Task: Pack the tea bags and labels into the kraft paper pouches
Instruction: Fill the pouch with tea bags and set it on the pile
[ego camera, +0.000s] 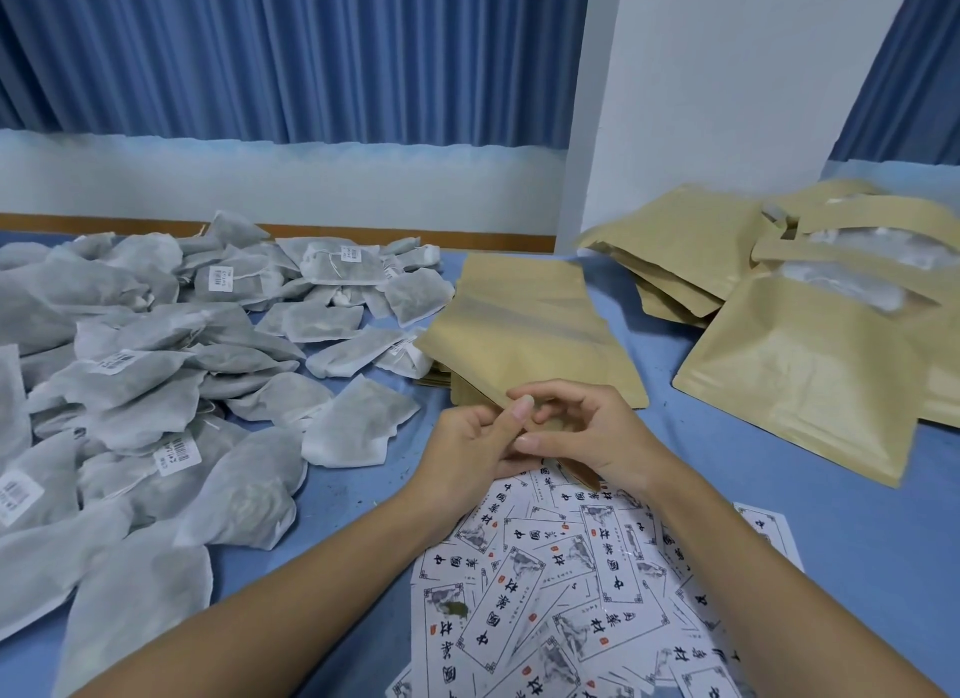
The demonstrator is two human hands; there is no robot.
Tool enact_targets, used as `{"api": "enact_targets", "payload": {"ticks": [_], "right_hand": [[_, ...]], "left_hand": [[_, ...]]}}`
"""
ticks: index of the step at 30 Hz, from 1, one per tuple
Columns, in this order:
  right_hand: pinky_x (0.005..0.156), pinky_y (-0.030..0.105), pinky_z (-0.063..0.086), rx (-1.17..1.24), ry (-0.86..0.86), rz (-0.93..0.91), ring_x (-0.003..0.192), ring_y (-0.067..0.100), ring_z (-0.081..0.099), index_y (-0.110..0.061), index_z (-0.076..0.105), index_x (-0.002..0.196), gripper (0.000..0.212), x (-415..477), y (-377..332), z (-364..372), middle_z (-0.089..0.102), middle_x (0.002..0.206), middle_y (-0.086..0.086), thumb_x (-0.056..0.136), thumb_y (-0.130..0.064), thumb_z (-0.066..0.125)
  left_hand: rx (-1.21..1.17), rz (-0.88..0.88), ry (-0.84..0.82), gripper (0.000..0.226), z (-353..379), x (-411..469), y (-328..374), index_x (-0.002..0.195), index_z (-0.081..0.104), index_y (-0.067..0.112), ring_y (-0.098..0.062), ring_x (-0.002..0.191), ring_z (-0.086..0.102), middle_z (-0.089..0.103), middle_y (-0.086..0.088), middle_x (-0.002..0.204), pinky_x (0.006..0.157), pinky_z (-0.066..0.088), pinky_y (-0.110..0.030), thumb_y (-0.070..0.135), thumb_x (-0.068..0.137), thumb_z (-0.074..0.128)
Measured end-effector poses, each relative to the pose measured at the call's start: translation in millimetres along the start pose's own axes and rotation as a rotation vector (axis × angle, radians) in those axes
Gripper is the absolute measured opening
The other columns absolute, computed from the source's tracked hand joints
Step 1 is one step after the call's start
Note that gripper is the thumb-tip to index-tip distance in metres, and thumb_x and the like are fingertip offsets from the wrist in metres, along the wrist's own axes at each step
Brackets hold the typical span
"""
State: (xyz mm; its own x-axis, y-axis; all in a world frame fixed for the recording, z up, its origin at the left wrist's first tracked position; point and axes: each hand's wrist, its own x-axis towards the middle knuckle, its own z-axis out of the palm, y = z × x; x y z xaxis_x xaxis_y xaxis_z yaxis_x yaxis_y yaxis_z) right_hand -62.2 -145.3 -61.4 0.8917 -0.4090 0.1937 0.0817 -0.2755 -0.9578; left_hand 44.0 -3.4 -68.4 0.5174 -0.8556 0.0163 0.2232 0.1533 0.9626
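Observation:
A kraft paper pouch [524, 328] lies on top of a small stack in the middle of the blue table. Both my hands meet at its near edge. My left hand [467, 440] pinches that edge with thumb and fingers. My right hand [587, 437] has its fingers curled over the same edge, thumb pointing left. A heap of grey tea bags [145, 375] with small tags covers the left side. White printed labels [561, 593] lie scattered under my forearms at the near middle.
More kraft pouches [800, 354] are piled at the right, some with clear windows showing white contents. A white wall column [727, 99] and blue curtains [285, 47] stand behind the table. Bare blue tabletop [857, 515] shows at the near right.

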Motion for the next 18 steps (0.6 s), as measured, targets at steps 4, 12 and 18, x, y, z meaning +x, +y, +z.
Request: {"api": "enact_targets", "payload": {"ticks": [4, 12, 18], "right_hand": [[0.097, 0.044, 0.049, 0.072, 0.007, 0.034, 0.094, 0.022, 0.06, -0.015, 0.075, 0.117, 0.05, -0.5, 0.3, -2.7, 0.066, 0.097, 0.022, 0.069, -0.02, 0.087], [0.1, 0.048, 0.051, 0.097, -0.045, 0.048, 0.096, 0.033, 0.067, -0.014, 0.074, 0.119, 0.044, -0.9, 1.0, -7.4, 0.068, 0.104, 0.031, 0.076, -0.017, 0.083], [0.094, 0.04, 0.056, 0.083, -0.015, -0.003, 0.099, 0.029, 0.072, -0.012, 0.075, 0.116, 0.032, -1.6, 0.4, -7.5, 0.075, 0.102, 0.018, 0.083, -0.012, 0.078]], "left_hand": [[0.007, -0.001, -0.004, 0.035, 1.3, -1.0, 1.7, 0.08, 0.078, 0.01, -0.027, 0.094, 0.075, 0.077, -0.014, 0.086, 0.075, 0.059, -0.023, 0.041, 0.09, 0.066], [-0.008, -0.004, -0.046, 0.033, 0.8, 0.2, 0.2, 0.091, 0.079, 0.012, -0.023, 0.102, 0.073, 0.076, -0.01, 0.106, 0.079, 0.059, -0.023, 0.043, 0.087, 0.068], [0.042, -0.001, -0.046, 0.043, -0.4, 2.4, -2.8, 0.109, 0.072, 0.001, -0.024, 0.104, 0.072, 0.076, -0.009, 0.108, 0.082, 0.058, -0.024, 0.039, 0.09, 0.065]]}}
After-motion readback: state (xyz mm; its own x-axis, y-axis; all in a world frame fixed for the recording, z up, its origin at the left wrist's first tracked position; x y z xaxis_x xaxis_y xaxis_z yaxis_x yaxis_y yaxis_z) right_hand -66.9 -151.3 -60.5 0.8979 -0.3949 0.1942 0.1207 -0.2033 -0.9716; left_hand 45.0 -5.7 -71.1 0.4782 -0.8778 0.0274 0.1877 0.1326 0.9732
